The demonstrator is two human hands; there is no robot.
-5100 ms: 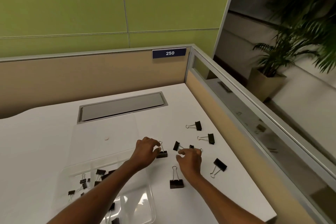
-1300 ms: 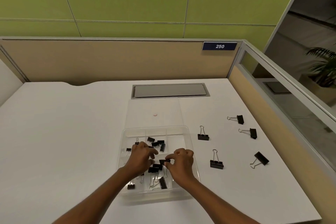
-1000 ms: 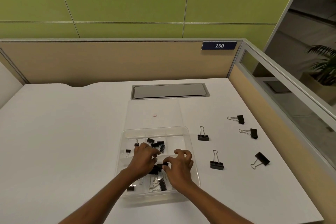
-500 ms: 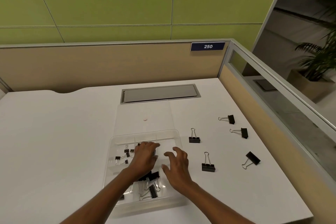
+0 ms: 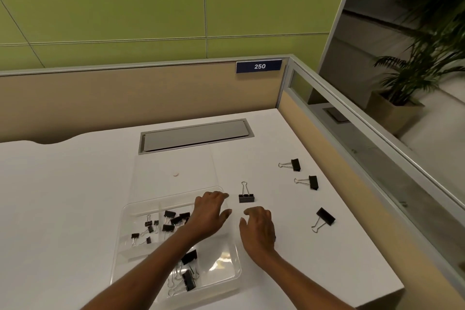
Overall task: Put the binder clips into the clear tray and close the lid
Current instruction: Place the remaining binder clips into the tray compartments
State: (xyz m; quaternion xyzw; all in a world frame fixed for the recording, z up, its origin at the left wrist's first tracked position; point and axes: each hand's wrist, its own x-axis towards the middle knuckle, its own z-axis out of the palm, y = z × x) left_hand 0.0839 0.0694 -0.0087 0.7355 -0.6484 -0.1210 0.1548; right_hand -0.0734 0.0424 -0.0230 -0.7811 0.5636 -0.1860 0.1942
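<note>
The clear tray [image 5: 125, 251] lies on the white desk with several black binder clips [image 5: 173, 219] inside. Its clear lid [image 5: 173, 163] lies flat behind it, folded open. My left hand [image 5: 210, 211] hovers over the tray's right far corner, fingers relaxed and empty. My right hand [image 5: 259, 226] is just right of the tray, fingers loosely spread, holding nothing. An upright binder clip [image 5: 246, 195] stands just beyond both hands. Three more clips lie to the right: one [image 5: 293, 165], another [image 5: 310, 181] and a third [image 5: 324, 218]. A further clip seen earlier is hidden under my right hand.
A grey cable hatch [image 5: 196, 134] is set into the desk behind the lid. A beige partition [image 5: 125, 98] bounds the back and a glass-topped one [image 5: 352, 133] the right side. The desk's front right edge [image 5: 392, 292] is near.
Both hands let go of clips in the tray and moved right toward the clips on the desk. The camera turned right.
</note>
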